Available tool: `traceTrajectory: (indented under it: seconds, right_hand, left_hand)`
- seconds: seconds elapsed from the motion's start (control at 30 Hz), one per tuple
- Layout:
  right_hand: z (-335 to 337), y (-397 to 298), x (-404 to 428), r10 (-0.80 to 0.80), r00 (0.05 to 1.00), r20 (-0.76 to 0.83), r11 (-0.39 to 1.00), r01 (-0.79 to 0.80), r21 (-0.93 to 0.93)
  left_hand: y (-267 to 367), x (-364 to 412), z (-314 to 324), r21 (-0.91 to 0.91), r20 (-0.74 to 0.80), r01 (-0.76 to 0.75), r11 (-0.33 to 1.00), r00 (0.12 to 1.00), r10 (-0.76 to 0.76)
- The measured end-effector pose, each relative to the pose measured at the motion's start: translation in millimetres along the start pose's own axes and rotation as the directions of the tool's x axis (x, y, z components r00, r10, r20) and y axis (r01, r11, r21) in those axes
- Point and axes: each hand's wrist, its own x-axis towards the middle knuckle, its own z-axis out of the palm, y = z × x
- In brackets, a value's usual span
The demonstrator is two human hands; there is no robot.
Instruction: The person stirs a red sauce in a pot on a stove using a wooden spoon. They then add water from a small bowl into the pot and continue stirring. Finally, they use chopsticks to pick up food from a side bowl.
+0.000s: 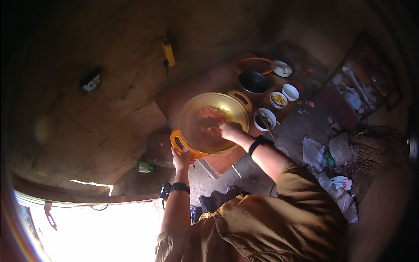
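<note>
My left hand [181,159] grips the orange side handle [177,141] of a wide, gold-coloured two-handled pan [188,114]. Reddish chopped food [211,113], partly in sauce, lies in the pan, under a faint haze. Over the pan's right half, my right hand [229,131] is curled around a cooking utensil that is mostly hidden by the fingers. Right beside the pan stands a white bowl [272,115] of dark contents, with chopsticks [268,126] resting across its rim. The pan's far handle [240,100] is free.
Behind the pan, a low reddish table [226,165] carries a black pot [253,82], an orange ring [257,59], a bowl of yellow food [278,100], a white bowl [290,92] and a bowl of pale rounded items [282,68]. Plastic bags [340,150] and brushwood [373,147] litter the right floor.
</note>
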Motion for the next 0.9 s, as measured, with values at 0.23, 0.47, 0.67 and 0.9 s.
traceTrajectory:
  seconds: [0.23,0.47,0.67,0.9]
  right_hand:
    - [-63,67,-33,-0.093,0.968,0.234,0.99,0.066,0.122]
    - [-28,12,-63,-0.325,0.918,0.229,0.935,0.275,0.224]
    - [-25,2,-27,-0.041,0.989,0.143,0.934,-0.013,0.356]
    - [-5,0,3,0.044,0.999,-0.022,0.975,-0.038,0.219]
  left_hand:
    - [0,-1,1,0.008,-0.003,-0.047,0.999,0.999,0.047]
    - [-4,0,0,-0.007,0.03,-0.055,0.998,0.998,0.055]
    - [-3,2,-1,-0.032,0.023,-0.043,0.999,0.999,0.044]
    - [-5,2,0,-0.031,0.03,-0.02,0.999,0.999,0.021]
